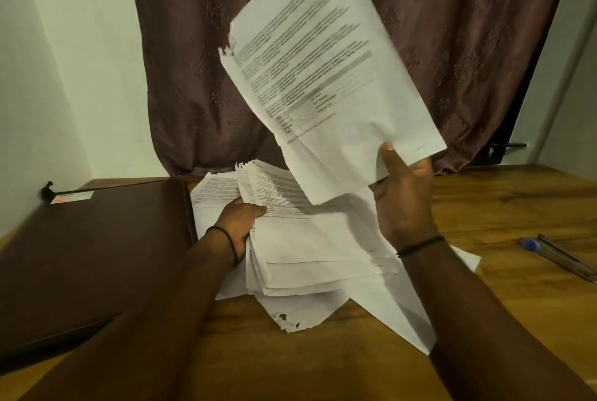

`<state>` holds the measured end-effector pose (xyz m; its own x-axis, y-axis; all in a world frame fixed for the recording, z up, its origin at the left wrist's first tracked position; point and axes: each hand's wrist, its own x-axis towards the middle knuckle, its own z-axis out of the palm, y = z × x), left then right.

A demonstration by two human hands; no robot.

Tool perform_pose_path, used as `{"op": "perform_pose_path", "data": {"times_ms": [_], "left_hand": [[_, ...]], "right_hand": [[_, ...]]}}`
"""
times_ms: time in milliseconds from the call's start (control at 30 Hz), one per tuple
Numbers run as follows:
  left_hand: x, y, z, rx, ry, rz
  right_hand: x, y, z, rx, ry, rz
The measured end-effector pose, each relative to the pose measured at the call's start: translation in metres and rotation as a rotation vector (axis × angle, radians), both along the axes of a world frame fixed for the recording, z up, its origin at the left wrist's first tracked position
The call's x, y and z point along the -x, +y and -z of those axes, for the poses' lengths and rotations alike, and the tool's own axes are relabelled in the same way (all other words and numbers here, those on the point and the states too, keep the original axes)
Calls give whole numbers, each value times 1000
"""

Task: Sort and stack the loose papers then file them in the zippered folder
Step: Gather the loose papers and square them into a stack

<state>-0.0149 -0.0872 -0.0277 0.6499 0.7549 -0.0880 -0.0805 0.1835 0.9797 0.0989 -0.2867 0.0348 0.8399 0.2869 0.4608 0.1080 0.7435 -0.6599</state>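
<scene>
A thick stack of printed white papers (310,249) lies tilted in the middle of the wooden table. My left hand (240,223) grips its left edge, thumb on top. My right hand (403,194) holds a few printed sheets (323,71) up in the air above the stack, pinched at their lower right corner. More loose sheets (387,310) lie spread under the stack, one with torn, holed edges near the front. The dark brown zippered folder (87,258) lies closed and flat to the left of the papers.
The wooden table (517,207) stretches to the right, where a blue-capped pen and a pencil-like stick (562,255) lie. A brown curtain (193,61) hangs behind the table. Pale walls stand left and right.
</scene>
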Motion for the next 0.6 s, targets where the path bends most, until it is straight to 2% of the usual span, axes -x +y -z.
{"op": "perform_pose_path", "data": {"times_ms": [167, 300, 367, 600], "left_hand": [[-2, 3, 3, 14, -33, -35], [-2, 3, 4, 27, -115, -76], [-3, 6, 5, 28, -144, -112], [-2, 4, 8, 90, -247, -160]], "right_hand": [[-13, 16, 32, 403, 184, 174], [-7, 22, 39, 687, 182, 305], [1, 21, 41, 723, 147, 306], [16, 25, 53, 878, -6, 113]]}}
